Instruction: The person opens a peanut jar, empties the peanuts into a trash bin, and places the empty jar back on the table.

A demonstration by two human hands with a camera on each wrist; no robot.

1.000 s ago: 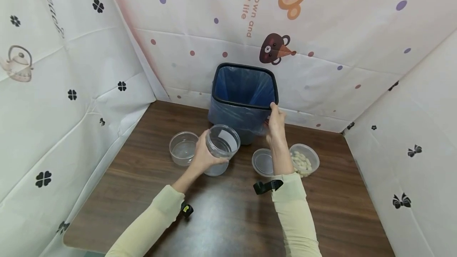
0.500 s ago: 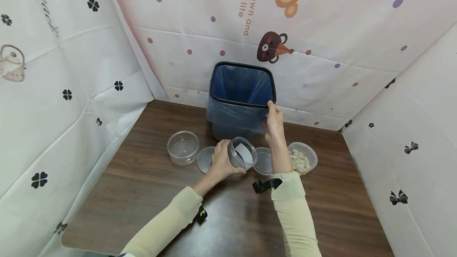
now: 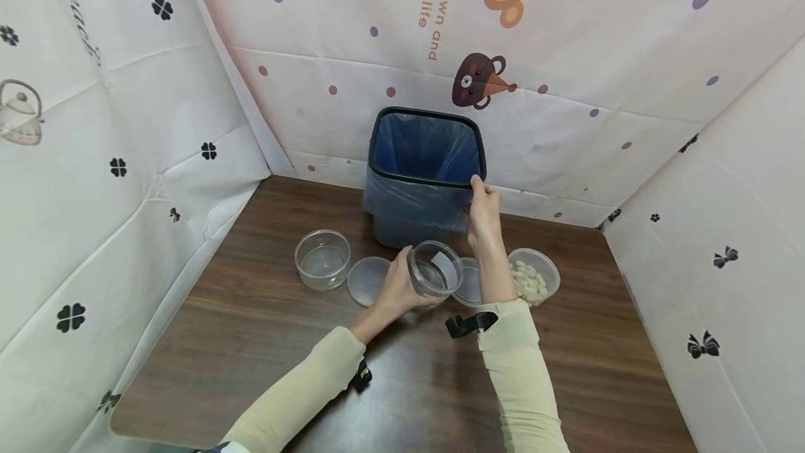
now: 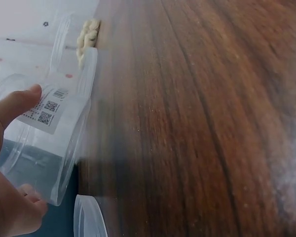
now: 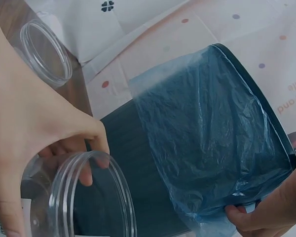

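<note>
My left hand (image 3: 400,289) grips a clear round plastic jar (image 3: 436,272) round its side, in front of the bin. A white label (image 4: 48,109) with printed codes shows on the jar in the left wrist view. No lid covers its mouth, which faces up in the head view. My right hand (image 3: 486,219) pinches the front right corner of the dark rim of a trash bin (image 3: 409,233). A blue plastic liner bag (image 5: 207,133) is folded over that rim and hangs down outside. The right fingers (image 5: 266,215) lie against the bag's lower edge in the right wrist view.
An uncovered clear tub (image 3: 323,261) stands at left on the wooden table (image 3: 251,341). One flat clear lid (image 3: 365,284) lies beside it, another lid (image 3: 467,284) partly behind the jar and right arm. Farther right, a tub (image 3: 552,272) holds pale peanut-like pieces. Printed cloth walls enclose the table's back and sides.
My left hand has carried the jar to the right and slightly nearer me, uncovering the left lid. The right hand has kept its hold on the bin's rim.
</note>
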